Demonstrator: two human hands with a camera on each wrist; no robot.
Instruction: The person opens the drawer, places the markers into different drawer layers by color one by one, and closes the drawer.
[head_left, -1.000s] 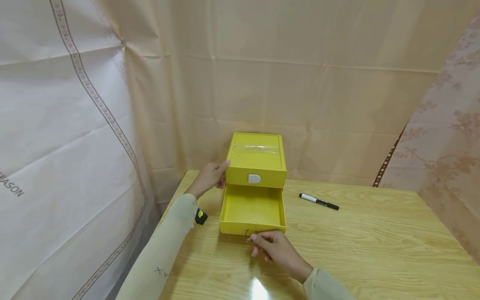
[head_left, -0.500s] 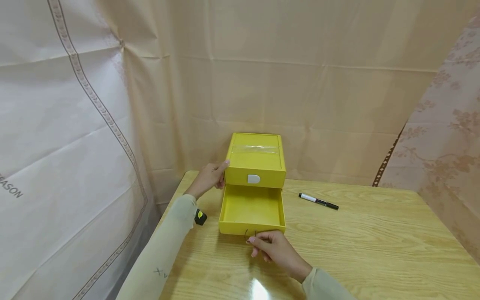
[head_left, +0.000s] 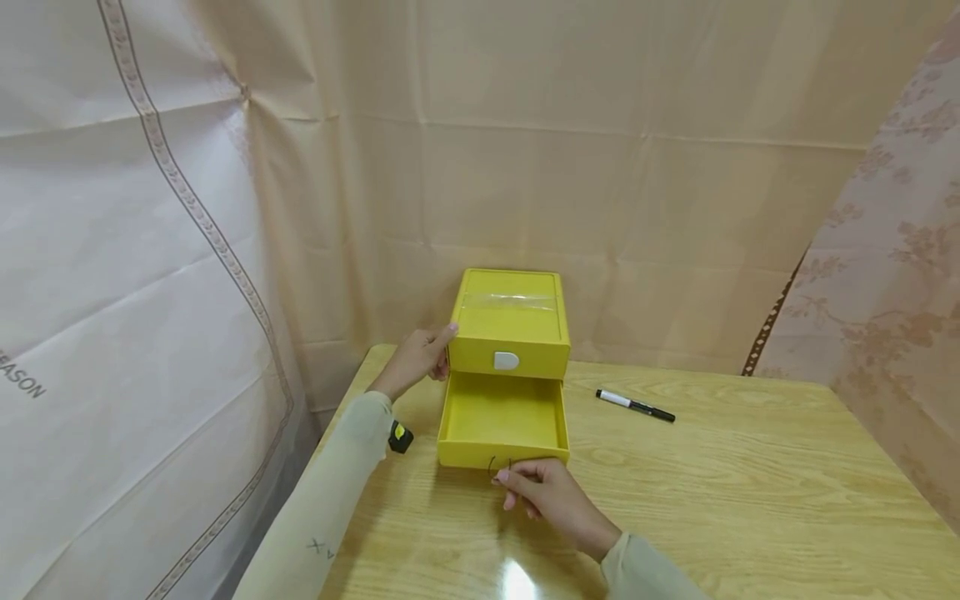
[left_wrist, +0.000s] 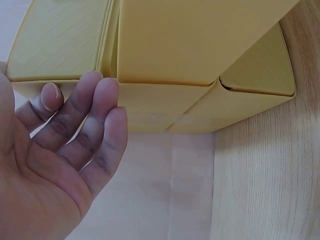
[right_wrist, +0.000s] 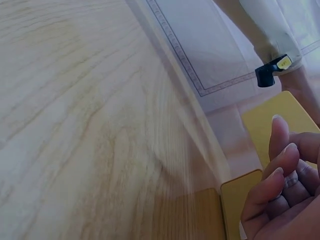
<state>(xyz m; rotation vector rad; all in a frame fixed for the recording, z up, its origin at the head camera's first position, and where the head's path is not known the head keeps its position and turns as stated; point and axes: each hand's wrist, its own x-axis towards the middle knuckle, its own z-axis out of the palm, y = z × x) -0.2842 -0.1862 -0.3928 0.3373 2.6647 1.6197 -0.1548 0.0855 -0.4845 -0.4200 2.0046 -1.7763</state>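
Observation:
A yellow two-tier drawer unit [head_left: 512, 321] stands by the back curtain. Its upper drawer, with a white tab [head_left: 506, 361], is pushed in, while the lower drawer [head_left: 502, 412] is pulled far out and has nothing inside. My left hand [head_left: 412, 360] rests at the unit's upper left edge, thumb toward the top; the left wrist view shows its loosely bent fingers [left_wrist: 107, 92] against the yellow plastic. At the lower drawer's front, my right hand [head_left: 558, 504] pinches a thin dark cord loop [head_left: 491, 468] between thumb and forefinger. The right wrist view hides the loop behind the fingers.
A marker pen [head_left: 635, 406], white and black, lies on the wooden table [head_left: 750, 483] right of the unit. Clear tape [head_left: 510, 301] runs across the unit's top. Curtains [head_left: 600, 167] hang behind and at both sides. A black wrist camera [head_left: 401, 437] sits under the left wrist.

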